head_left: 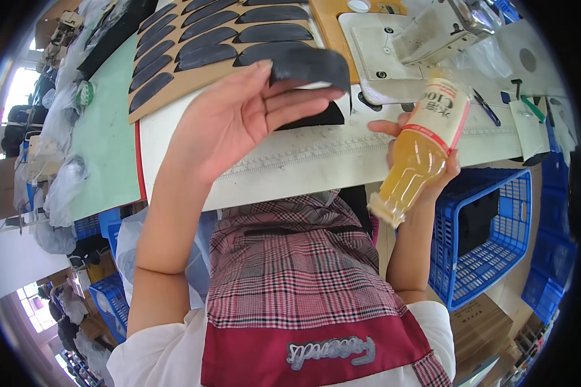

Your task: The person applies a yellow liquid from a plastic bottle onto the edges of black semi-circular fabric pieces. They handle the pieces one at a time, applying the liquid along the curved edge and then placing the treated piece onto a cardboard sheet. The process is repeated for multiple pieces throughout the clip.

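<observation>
My left hand is raised above the table's near edge and pinches a black curved strip between thumb and fingers. The strip bends round over the fingertips, and its exact kind is unclear. In my right hand is a bottle of yellow liquid with a pale label. It is tilted, its neck pointing down toward me, and the fingers wrap round its body. Under the left fingers a black flat piece rests on the white tabletop.
Several black crescent-shaped pieces lie in rows on a brown board. A sewing machine stands at the back right, near blue-handled snips. Below the table's right side is a blue crate. A green surface adjoins at left.
</observation>
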The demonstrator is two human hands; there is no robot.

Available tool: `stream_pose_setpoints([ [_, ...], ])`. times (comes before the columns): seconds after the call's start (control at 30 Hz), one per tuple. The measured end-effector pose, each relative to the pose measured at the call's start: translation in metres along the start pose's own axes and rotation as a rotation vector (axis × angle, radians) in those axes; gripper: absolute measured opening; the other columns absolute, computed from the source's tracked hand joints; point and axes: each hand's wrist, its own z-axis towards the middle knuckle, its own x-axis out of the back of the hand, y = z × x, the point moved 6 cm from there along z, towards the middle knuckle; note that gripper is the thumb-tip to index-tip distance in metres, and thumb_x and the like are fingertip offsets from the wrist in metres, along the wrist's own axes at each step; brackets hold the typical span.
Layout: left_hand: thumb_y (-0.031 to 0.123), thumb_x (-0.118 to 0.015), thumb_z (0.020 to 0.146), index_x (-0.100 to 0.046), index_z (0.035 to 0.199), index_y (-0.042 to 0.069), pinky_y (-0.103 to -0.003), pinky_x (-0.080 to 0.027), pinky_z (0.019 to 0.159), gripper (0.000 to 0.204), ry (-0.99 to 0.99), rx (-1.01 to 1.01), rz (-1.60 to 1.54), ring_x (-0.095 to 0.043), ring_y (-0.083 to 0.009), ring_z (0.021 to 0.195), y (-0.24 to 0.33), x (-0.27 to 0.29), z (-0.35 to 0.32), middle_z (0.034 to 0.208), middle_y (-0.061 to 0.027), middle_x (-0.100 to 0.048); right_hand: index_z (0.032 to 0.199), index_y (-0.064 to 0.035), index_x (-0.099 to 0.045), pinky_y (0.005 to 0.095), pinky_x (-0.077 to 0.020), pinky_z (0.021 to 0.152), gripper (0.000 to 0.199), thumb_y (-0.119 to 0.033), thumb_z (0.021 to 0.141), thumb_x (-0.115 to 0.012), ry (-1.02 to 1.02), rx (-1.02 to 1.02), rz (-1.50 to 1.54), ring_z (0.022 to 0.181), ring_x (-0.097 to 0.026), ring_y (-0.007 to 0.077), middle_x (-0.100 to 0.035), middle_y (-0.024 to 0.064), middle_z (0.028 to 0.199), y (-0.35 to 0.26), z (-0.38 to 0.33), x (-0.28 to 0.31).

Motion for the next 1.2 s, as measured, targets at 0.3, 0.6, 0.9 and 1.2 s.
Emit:
stream_pose_setpoints([
  [0.3,0.013,-0.036,0.090,-0.038,0.114,-0.013,-0.039,-0.034,0.100,0.036,0.066,-0.197,0.223,-0.043,-0.0347,0.113,0.073,0.021,0.004,0.119,-0.0269,-0.043,0.106,0.0015,-0.050,0.0203,-0.0474,0.063,0.071,-0.061,0.070,-0.050,-0.072,-0.089,-0.196,0.104,-0.047,0.0357,-0.054,0.0159,0.099,0.013,0.016,-0.020],
  [0.6,0.007,-0.042,0.087,-0.039,0.111,-0.013,-0.038,-0.035,0.100,0.031,0.116,-0.182,0.202,-0.045,-0.0325,0.110,0.156,0.104,0.070,0.112,-0.0233,-0.048,0.110,-0.0058,-0.049,0.0247,-0.0457,0.064,0.071,-0.062,0.067,-0.051,0.157,-0.111,-0.314,0.081,-0.056,0.0200,-0.052,0.0235,0.106,0.020,0.015,0.009],
  [0.9,0.007,-0.041,0.088,-0.040,0.107,-0.012,-0.038,-0.037,0.099,0.027,-0.058,-0.208,0.175,-0.047,-0.0325,0.107,0.167,0.138,0.248,0.110,-0.0224,-0.049,0.115,-0.0021,-0.036,0.0323,-0.0450,0.057,0.075,-0.059,0.069,-0.052,0.326,0.090,-0.234,0.071,-0.055,0.0259,-0.049,0.0100,0.094,0.014,0.016,0.011],
  [1.2,0.015,-0.050,0.087,-0.049,0.100,-0.006,-0.029,-0.046,0.082,0.024,0.498,-0.242,0.828,-0.058,-0.0216,0.092,0.169,0.230,0.251,0.102,-0.0125,-0.053,0.117,-0.0043,-0.037,0.0337,-0.0469,0.055,0.074,-0.057,0.067,-0.053,0.363,0.067,-0.183,0.066,-0.056,0.0262,-0.050,0.0107,0.093,0.012,0.016,0.016],
])
